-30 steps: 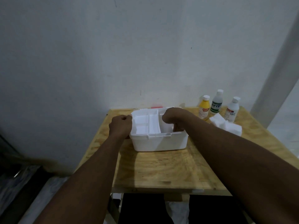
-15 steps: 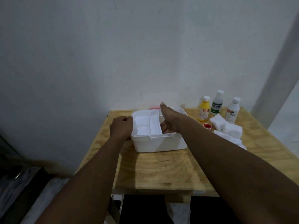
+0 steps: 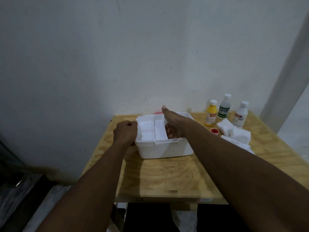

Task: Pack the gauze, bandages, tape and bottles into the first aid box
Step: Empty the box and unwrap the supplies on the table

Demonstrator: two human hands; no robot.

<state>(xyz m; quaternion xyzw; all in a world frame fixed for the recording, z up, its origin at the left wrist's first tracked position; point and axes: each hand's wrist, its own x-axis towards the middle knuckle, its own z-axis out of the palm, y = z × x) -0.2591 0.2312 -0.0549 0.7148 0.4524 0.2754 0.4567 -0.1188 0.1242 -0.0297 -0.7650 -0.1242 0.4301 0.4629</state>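
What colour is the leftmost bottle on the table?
Yellow, with a white cap and a red-and-white label: the leftmost bottle. It shows only in the head view.

- The right hand [image 3: 173, 126] reaches into the first aid box [image 3: 164, 149]; its fingertips are hidden below the rim.
- A red thing [image 3: 158, 112] behind the box is mostly hidden, too little showing to identify.
- Right of the box, the bottle [image 3: 223, 107] labels are too blurred to read.
- The right forearm covers part of the gauze [image 3: 234, 133] beside the box.
- The left hand [image 3: 125, 133] curls against the box's left wall, its fingers hidden.
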